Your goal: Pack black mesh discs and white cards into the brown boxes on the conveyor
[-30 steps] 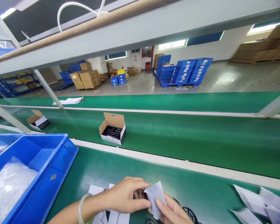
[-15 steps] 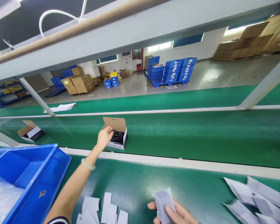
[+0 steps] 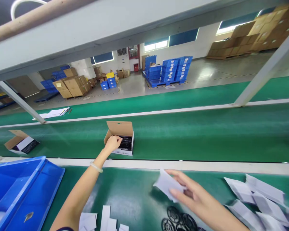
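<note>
My left hand (image 3: 113, 143) reaches into an open carton (image 3: 120, 128) on the green belt. Its fingers are curled together at the black contents (image 3: 126, 142); whatever they grip is hidden. In my right hand (image 3: 189, 189) a white paper packet (image 3: 169, 184) is pinched between thumb and fingers above the near bench. Below it lie several black ring-shaped parts (image 3: 178, 221). To the right, several similar white packets (image 3: 262, 202) are spread in a loose pile. Small white flat pieces (image 3: 106, 218) lie at the bottom edge, right of my left forearm.
A blue bin (image 3: 50, 183) with clear plastic inside stands at the near left. Another open carton (image 3: 20, 142) sits farther left on the belt (image 3: 195, 138). Papers (image 3: 54, 113) lie on the far ledge. A slanted grey post (image 3: 265, 70) and an overhead beam (image 3: 110, 29) frame the workplace.
My left hand has gone lower into the carton. My right hand has risen and moved forward, tilting the packet. The view has shifted, and the black rings now show beneath my right hand.
</note>
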The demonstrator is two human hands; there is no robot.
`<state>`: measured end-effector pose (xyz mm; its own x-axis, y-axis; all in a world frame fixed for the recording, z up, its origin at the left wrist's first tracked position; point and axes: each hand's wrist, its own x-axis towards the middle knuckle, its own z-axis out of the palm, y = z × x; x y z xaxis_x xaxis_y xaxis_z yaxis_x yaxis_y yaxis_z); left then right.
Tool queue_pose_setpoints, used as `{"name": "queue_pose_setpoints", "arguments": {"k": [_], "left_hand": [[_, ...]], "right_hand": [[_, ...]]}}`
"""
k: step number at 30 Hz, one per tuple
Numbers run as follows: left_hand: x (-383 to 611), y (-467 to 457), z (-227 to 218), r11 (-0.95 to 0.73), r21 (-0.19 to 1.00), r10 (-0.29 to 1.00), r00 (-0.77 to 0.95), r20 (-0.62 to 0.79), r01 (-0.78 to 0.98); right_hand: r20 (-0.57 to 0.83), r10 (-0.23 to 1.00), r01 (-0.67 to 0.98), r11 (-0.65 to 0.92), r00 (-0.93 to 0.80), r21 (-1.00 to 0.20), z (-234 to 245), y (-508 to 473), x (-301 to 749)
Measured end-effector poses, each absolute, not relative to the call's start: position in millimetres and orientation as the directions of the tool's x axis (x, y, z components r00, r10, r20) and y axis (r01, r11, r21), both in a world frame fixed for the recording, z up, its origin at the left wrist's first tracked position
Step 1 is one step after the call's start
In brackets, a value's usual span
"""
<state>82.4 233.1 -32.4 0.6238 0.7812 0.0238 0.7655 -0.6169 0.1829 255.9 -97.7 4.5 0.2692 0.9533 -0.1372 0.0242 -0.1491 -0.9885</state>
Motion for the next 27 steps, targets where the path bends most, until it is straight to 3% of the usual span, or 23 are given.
{"name": "queue_pose_setpoints", "arguments": {"k": [5,8,11,16,21,23,27], "left_hand": [[66.6,222.3,-33.6,-0.739,0.251,0.647,0.763,0.004,0.625],[62.1,205.4,-35.3,-0.772,0.270,0.599,0.801,0.007,0.575],[58.6,190.9,-36.8,-0.791,0.293,0.576,0.815,0.063,0.537],[51.4,182.4,-40.7,-0.811,0.378,0.526,0.839,0.140,0.446],[22.4,157.7,-25.4,-0.815,0.364,0.542,0.816,0.201,0.451],[0.6,132.2,-16.2,-0.749,0.310,0.641,0.758,0.120,0.585],[-47.2,67.2,-17.7,-0.563,0.086,0.780,0.563,-0.272,0.822]], "right_hand": [[0.109,0.992,0.356,0.080,0.062,-0.931,33.8,-3.3,273.3],[0.201,0.978,0.684,0.114,0.048,-0.721,39.8,67.7,267.2],[0.156,0.986,0.846,0.039,0.052,-0.531,33.1,130.2,252.2],[0.005,0.999,0.892,-0.037,0.044,-0.450,2.2,186.4,235.4],[-0.120,0.991,0.939,-0.102,0.065,-0.330,-21.5,190.7,234.3],[-0.085,0.993,0.957,-0.104,0.084,-0.270,-26.2,185.7,234.2],[-0.071,0.995,0.980,-0.081,0.069,-0.182,-29.8,176.3,237.9]]}}
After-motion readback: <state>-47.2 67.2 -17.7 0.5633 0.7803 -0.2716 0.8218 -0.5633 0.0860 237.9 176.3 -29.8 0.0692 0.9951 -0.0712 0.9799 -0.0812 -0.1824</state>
